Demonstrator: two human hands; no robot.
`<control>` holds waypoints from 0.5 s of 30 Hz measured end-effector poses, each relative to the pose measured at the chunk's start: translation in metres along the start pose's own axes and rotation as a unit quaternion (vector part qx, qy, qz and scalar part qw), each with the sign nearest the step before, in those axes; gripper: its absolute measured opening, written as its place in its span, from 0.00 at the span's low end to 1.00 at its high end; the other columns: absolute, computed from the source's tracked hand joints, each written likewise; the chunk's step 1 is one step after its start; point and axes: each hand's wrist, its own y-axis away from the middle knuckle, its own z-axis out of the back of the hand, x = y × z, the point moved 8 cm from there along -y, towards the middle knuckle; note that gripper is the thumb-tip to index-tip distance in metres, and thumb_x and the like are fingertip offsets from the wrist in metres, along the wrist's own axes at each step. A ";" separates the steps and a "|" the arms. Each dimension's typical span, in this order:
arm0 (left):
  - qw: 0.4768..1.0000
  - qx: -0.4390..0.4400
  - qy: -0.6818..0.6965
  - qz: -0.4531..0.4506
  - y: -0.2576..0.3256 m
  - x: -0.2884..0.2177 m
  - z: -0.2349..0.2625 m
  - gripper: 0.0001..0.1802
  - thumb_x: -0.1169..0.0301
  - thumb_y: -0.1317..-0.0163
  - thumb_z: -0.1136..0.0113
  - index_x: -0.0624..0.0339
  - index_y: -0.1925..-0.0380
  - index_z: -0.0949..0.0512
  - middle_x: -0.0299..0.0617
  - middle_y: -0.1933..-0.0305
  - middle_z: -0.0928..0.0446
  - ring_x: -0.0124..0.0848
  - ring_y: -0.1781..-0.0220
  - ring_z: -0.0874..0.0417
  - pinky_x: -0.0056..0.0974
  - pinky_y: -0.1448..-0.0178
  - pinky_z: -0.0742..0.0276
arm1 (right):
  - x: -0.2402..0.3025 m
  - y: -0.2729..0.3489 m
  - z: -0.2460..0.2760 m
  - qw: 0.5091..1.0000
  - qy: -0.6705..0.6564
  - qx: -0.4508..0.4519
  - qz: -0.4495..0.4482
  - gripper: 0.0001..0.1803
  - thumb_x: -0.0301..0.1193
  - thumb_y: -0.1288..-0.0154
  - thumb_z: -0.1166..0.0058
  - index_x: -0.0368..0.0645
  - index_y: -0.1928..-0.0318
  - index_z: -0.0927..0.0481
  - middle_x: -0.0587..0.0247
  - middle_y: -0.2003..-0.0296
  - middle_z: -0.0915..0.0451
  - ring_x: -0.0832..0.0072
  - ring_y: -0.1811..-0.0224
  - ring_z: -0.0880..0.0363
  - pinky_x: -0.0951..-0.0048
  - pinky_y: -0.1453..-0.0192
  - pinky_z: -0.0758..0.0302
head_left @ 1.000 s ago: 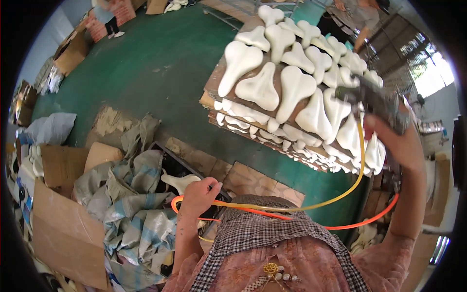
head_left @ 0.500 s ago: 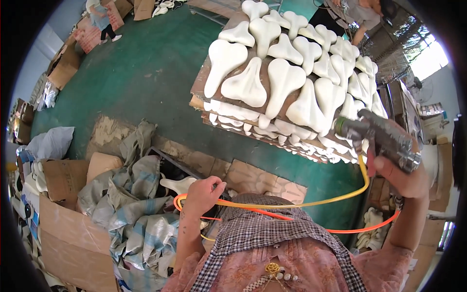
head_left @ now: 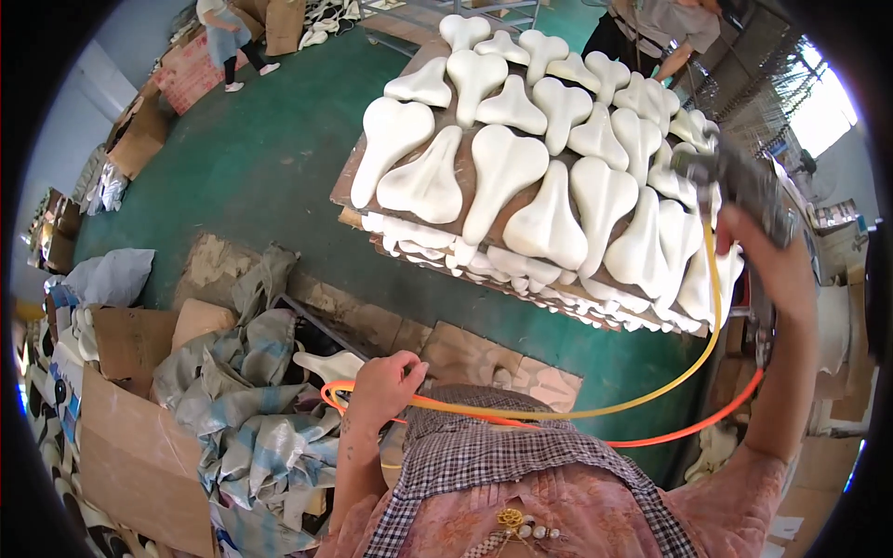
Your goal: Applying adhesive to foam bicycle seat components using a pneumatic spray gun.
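Note:
In my raised right hand [head_left: 772,260] is a dark grey spray gun [head_left: 749,191], blurred by motion, with a yellow hose [head_left: 713,312] running down from it. The gun is over the right end of a board [head_left: 349,177] crowded with white bicycle saddle pads [head_left: 510,167]. Low in front of my waist, my left hand [head_left: 383,386] is closed around the looped yellow hose and an orange hose [head_left: 684,441]. Its grip on them is partly hidden by the fingers. Beside it lies one loose white saddle pad [head_left: 326,365].
More layers of saddle pads [head_left: 530,288] are stacked under the top board. Crumpled grey-and-blue sacks [head_left: 270,409] and cardboard boxes [head_left: 139,446] crowd my left. A person [head_left: 223,37] is at the far left; another person [head_left: 665,33] is behind the stack.
My right hand and the spray gun have moved up and away over the stack's right end. My view has shifted, so the stack appears farther left and lower. The left hand keeps the hoses.

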 end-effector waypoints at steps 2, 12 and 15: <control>1.000 -0.001 -0.004 0.026 0.001 -0.010 -0.013 0.14 0.59 0.43 0.46 0.59 0.72 0.23 0.47 0.80 0.24 0.45 0.74 0.22 0.43 0.71 0.30 | -0.014 -0.026 0.020 0.998 -0.051 -0.028 0.012 0.10 0.33 0.40 0.46 0.37 0.70 0.26 0.67 0.79 0.26 0.81 0.76 0.27 0.78 0.68 0.30; 0.996 -0.033 -0.021 0.085 -0.007 -0.050 -0.060 0.13 0.59 0.44 0.44 0.58 0.70 0.23 0.45 0.81 0.25 0.41 0.77 0.22 0.40 0.72 0.29 | -0.063 -0.085 0.042 0.989 -0.118 0.061 0.061 0.10 0.30 0.42 0.43 0.36 0.67 0.27 0.64 0.78 0.25 0.78 0.79 0.26 0.78 0.72 0.28; 0.994 -0.034 -0.020 0.098 -0.010 -0.055 -0.061 0.12 0.59 0.44 0.45 0.56 0.71 0.23 0.44 0.82 0.25 0.43 0.76 0.23 0.43 0.70 0.29 | -0.076 -0.108 0.046 0.987 -0.136 0.070 0.050 0.10 0.30 0.42 0.43 0.37 0.66 0.27 0.64 0.77 0.24 0.78 0.78 0.26 0.77 0.71 0.28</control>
